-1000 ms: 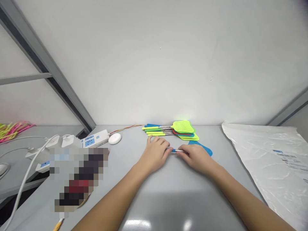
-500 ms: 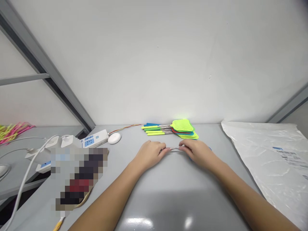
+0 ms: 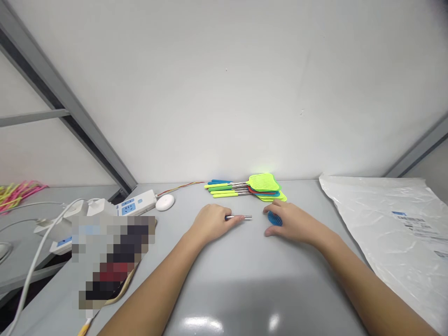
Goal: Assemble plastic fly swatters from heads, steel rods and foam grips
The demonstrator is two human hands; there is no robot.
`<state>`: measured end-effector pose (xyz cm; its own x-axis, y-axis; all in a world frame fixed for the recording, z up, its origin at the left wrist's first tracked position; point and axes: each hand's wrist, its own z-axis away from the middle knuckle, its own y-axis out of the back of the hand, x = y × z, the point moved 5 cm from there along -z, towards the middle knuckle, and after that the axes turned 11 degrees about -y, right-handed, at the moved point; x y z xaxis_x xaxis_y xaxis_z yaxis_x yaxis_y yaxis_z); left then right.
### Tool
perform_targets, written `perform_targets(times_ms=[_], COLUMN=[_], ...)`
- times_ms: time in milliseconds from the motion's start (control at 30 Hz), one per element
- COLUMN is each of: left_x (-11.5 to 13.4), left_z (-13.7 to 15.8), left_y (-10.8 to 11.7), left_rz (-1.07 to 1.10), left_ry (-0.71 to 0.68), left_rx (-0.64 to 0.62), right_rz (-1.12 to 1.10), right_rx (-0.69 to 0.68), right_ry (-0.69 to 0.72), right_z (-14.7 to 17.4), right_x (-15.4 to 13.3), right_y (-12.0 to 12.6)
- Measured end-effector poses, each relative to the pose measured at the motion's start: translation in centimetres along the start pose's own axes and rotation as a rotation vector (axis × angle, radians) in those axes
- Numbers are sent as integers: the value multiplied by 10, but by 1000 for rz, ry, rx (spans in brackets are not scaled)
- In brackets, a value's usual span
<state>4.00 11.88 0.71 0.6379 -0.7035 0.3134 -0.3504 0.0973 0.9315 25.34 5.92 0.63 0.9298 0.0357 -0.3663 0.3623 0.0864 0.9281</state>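
In the head view my left hand (image 3: 213, 223) is closed around a slim silver metal rod (image 3: 248, 216), whose tip sticks out to the right past my thumb. The rest of the rod is hidden inside the hand. My right hand (image 3: 292, 221) is cupped at the right with thumb and fingers apart. A blue mesh piece (image 3: 275, 218), like a fly swatter head, shows between them, partly covered. I see no link across the gap between rod and mesh. Behind both hands lies a pile of fly swatters (image 3: 263, 182) with yellow-green, green, red and blue parts.
White power strips (image 3: 136, 205) with plugs and cables and a round white device (image 3: 164, 202) are at the left. A blurred-out object (image 3: 115, 261) lies nearer me. A white plastic bag (image 3: 385, 224) covers the right side. A wall (image 3: 224, 93) rises behind the table.
My hands have moved slightly apart. The right fingers have left the rod and spread, and the blue mesh now shows between them. My left hand keeps hold of the rod.
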Motion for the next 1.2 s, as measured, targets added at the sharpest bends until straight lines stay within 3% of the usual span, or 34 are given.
perform_targets(times_ms=[167,300,567,1200], left_x=[2,6,16,21], left_z=[0,1,3,6], left_y=[-3,-4,-4,-8], left_rz=[-58,-96,-93,-193], left_ry=[25,19,-60,-3], left_rx=[1,-28,-50,-134], right_rz=[-54,-112,-184,-136], right_rx=[-104,-140,-97,-21], right_ry=[-82,-95,-52,26], right_z=[2,2,4,4], right_x=[14,4,-19,-27], right_y=[-2,-10,-17,-18])
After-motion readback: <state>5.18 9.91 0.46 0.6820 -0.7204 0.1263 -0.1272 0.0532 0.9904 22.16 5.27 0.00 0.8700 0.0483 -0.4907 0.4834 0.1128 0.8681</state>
